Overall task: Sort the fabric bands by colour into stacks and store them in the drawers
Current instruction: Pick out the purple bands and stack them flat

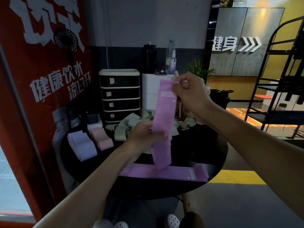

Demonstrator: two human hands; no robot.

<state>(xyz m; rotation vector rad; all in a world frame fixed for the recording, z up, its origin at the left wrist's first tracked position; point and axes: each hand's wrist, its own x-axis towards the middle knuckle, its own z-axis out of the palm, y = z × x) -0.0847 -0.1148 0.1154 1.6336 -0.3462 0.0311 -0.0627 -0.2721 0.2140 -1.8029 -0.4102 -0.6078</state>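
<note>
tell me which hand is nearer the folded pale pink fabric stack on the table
Left. The left hand grips the purple fabric band mid-length, just right of the pale pink stack; the right hand pinches its top, higher and farther right.

Green bands (131,124) before drawers (120,96).

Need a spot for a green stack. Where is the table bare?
Bare: the round black table on the right, between the heap of loose green bands and the flat purple fabric stack. Crowded: left, white folded stack, pink stack.
</note>
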